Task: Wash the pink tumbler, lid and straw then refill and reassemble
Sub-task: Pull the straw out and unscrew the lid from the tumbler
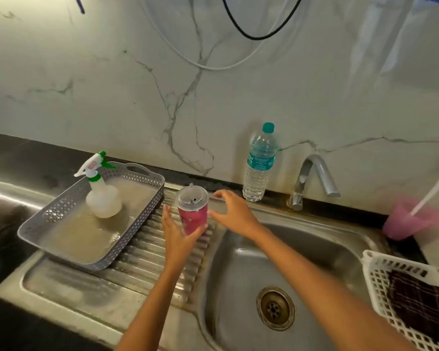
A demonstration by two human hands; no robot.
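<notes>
The pink tumbler (194, 219) stands upright on the ribbed drainboard (147, 254), with its clear lid (192, 197) on top. My left hand (176, 230) cups the tumbler's lower part from the front left, thumb against its base. Just to the tumbler's right, my right hand (232, 211) hovers with fingers spread and holds nothing. A white straw (430, 193) leans in a pale pink cup (407, 220) at the far right on the counter. A clear water bottle (259, 164) with a teal cap stands against the wall behind the sink.
A grey perforated tray (137, 231) holding a white spray bottle (102, 191) sits left of the tumbler. The steel sink basin (238, 262) with its drain (275, 307) lies to the right, the tap (312, 178) behind it. A white basket (380, 282) with a dark cloth is at the lower right.
</notes>
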